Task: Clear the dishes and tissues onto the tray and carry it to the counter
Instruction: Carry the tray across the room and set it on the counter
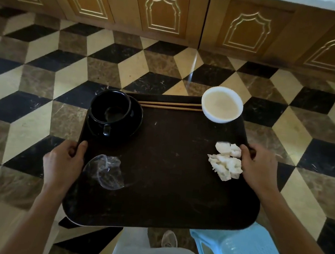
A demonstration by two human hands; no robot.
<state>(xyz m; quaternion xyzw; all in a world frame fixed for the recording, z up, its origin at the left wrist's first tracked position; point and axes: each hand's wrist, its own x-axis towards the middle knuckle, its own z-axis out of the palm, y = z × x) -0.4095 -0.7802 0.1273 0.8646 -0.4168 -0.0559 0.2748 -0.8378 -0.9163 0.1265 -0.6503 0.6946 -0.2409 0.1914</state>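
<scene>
I hold a dark brown tray in the air above the floor. My left hand grips its left rim and my right hand grips its right rim. On the tray's far left a black cup stands on a black saucer. A white bowl sits at the far right corner, with a pair of wooden chopsticks lying along the far edge. Two crumpled white tissues lie beside my right hand. A clear plastic cup lies on its side near my left hand.
Wooden cabinet doors run along the far side, with a pale counter edge at the top right. The floor is patterned tile. A light blue plastic stool stands just under the tray's near right corner, beside my leg.
</scene>
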